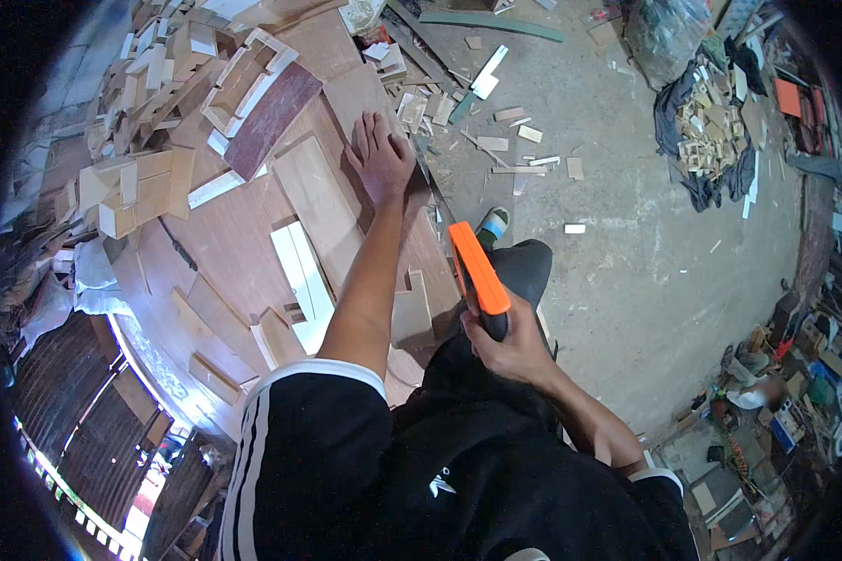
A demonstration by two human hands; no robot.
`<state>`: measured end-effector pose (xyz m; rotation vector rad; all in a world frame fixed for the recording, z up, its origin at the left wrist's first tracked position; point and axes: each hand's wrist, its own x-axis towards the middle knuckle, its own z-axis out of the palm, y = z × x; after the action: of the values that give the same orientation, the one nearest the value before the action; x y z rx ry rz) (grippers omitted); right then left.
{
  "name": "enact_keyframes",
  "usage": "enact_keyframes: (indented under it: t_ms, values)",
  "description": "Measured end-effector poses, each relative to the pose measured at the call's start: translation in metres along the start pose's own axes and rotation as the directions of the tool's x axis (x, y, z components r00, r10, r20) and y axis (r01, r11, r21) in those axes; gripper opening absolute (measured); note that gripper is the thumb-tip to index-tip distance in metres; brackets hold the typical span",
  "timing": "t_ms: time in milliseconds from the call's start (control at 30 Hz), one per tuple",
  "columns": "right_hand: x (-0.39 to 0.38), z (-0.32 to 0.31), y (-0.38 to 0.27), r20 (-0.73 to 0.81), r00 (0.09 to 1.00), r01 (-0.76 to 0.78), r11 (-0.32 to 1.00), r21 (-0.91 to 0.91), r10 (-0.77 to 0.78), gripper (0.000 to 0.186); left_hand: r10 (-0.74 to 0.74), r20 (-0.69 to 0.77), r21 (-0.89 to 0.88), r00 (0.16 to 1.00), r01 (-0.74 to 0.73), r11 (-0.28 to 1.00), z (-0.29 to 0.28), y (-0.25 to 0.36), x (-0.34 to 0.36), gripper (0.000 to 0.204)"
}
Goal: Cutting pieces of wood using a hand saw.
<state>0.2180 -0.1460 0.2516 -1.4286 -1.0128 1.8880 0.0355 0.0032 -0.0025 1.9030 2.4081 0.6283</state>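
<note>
My right hand (512, 346) is wrapped round the dark grip of a handsaw (480, 268) with an orange handle. Its thin blade runs away from me, up and to the left, along the right edge of the wooden worktable (239, 220). My left hand (382, 166) lies flat with fingers spread on a brown wooden board (355, 98) near that same edge. The blade's far part is right beside my left hand; whether its teeth touch the board I cannot tell. A longer pale plank (320, 201) lies just left of my left forearm.
White-faced strips (301, 271) and a maroon panel (273, 122) lie on the table. Stacked wooden pieces (150, 187) crowd its far left. Offcuts (493, 143) litter the concrete floor (646, 280). A dark sack (711, 131) of wood scraps stands far right; clutter lines the right wall.
</note>
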Motion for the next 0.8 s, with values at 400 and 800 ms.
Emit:
enact_keyframes:
  t_ms: [400, 800]
  values:
    - [0.020, 0.010, 0.009, -0.002, 0.997, 0.081, 0.991, -0.106, -0.082, 0.014, -0.008, 0.015, -0.001, 1.000, 0.008, 1.000, 0.002, -0.003, -0.001, 0.053]
    - [0.009, 0.007, 0.006, 0.055, 0.992, 0.119, 0.984, -0.135, -0.112, 0.016, -0.016, 0.010, 0.006, 1.000, 0.016, 1.000, 0.003, -0.003, -0.001, 0.052]
